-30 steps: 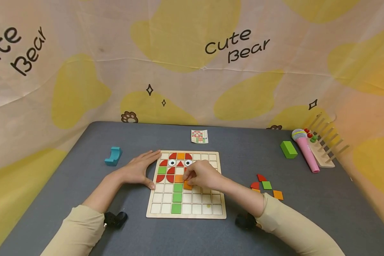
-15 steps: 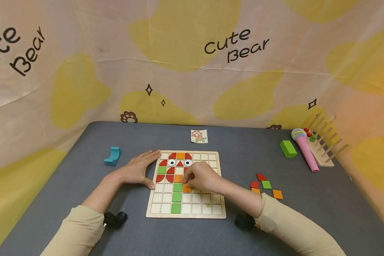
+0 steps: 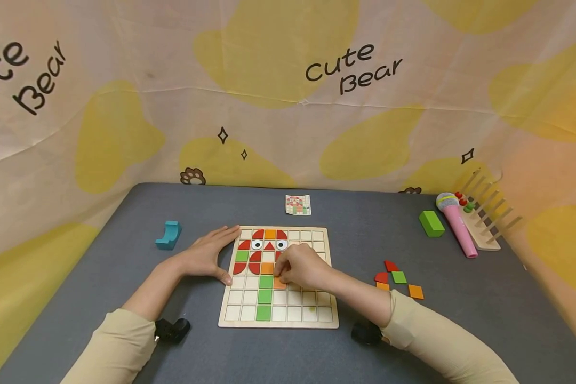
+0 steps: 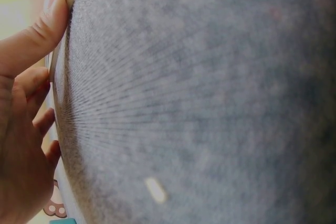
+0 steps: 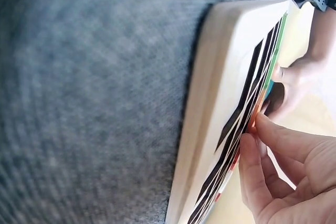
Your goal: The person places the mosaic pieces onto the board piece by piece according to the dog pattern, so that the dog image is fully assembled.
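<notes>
My left hand (image 3: 205, 255) steadies the left side of a wooden grid board (image 3: 278, 324), its fingers spread along the frame and the thumb lower on the same edge. In the head view my right hand (image 3: 307, 266) bends over the middle of the board. Its thumb and index finger pinch an orange square tile (image 3: 279, 284) at a cell right of the green column (image 3: 265, 297). The right wrist view has those fingertips low at the tile, close over the grid. Red curved tiles, an orange tile (image 3: 267, 268) and two eye tiles (image 3: 256, 245) form a pattern above, partly covered by the hand.
Several loose red, green and orange tiles (image 3: 415, 292) lie right of the board. A small pattern card (image 3: 298, 205) is behind it. Farther right are a green block (image 3: 431, 224), a pink microphone (image 3: 458, 226) and a pegged wooden stand (image 3: 485, 234). A teal curved block (image 3: 169, 236) sits at left.
The orange tile under my right fingers has gone from slightly raised to lying lower in its cell, shifted a little toward me. My left hand has stayed on the board's edge.
</notes>
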